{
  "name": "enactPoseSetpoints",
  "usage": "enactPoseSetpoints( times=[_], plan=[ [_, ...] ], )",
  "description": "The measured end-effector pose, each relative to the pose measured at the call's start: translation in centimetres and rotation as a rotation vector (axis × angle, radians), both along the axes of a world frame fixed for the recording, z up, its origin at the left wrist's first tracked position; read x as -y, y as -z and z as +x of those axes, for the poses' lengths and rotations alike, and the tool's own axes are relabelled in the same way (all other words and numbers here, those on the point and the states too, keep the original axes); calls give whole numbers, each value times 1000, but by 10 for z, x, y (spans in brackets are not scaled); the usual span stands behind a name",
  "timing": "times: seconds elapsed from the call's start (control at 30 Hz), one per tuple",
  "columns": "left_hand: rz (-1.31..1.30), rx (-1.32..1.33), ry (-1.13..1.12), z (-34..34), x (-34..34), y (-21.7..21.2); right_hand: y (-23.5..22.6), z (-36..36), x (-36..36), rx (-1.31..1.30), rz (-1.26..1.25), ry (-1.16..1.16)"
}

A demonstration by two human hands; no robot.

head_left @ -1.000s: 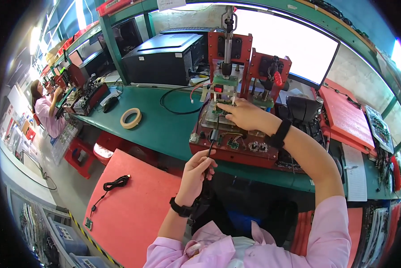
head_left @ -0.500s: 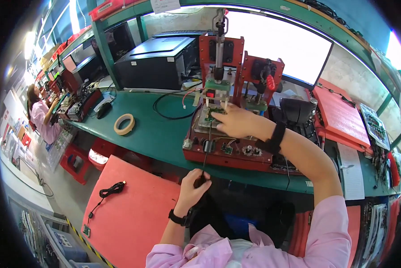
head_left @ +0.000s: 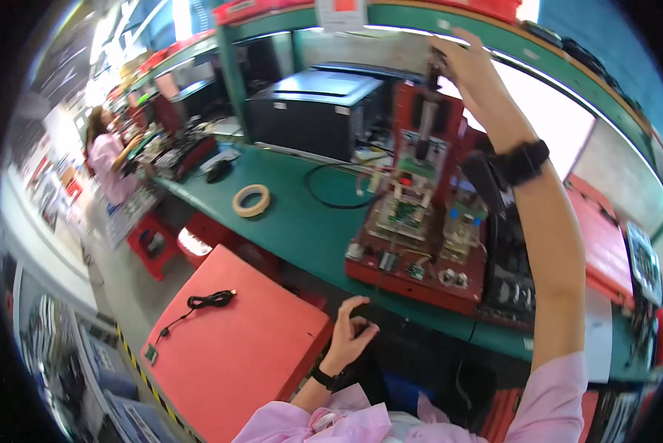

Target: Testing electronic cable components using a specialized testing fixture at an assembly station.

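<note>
While the right hand (head_left: 470,65) reaches high above the bench, its fingers are closed around the dark handle (head_left: 435,74) at the top of a red press fixture (head_left: 420,214), with a black wristband showing on the raised forearm. The fixture stands on the green workbench (head_left: 294,221), and a small green circuit board (head_left: 404,213) lies in its cradle below the handle, near the middle of the red base. The left hand (head_left: 352,331) is low, just below the front edge of the bench, curled closed on a small black object that is too hidden to identify. Beside that hand, to the left, a red flat tray (head_left: 250,347) carries a black cable (head_left: 207,301) with a small part at its end. A roll of beige tape (head_left: 251,200) lies on the bench left of the fixture, and a black box-shaped machine (head_left: 313,111) sits behind it. Farther along the bench, at the left, another person in pink (head_left: 108,155) works at a separate station.
</note>
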State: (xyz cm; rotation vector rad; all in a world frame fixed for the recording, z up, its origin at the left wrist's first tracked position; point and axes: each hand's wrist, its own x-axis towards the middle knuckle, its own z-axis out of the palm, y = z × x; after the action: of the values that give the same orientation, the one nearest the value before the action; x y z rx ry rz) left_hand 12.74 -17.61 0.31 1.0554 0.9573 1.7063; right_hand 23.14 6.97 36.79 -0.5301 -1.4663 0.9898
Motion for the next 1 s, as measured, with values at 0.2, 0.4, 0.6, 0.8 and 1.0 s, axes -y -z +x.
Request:
enactPoseSetpoints(
  times=[0.2,0.4,0.6,0.8,1.0],
  plan=[
    [-199,-13,180,-11,41,6,16,-7,48,96,460,21],
    [-494,88,389,-44,82,7,35,-18,48,165,581,28],
    [-685,-179,67,-94,109,-23,57,-33,43,37,813,327],
    [-303,21,-646,-121,94,-27,72,-36,39,4,1015,449],
    [27,656,-621,-115,30,-53,77,-27,43,150,1030,467]
  ],
)
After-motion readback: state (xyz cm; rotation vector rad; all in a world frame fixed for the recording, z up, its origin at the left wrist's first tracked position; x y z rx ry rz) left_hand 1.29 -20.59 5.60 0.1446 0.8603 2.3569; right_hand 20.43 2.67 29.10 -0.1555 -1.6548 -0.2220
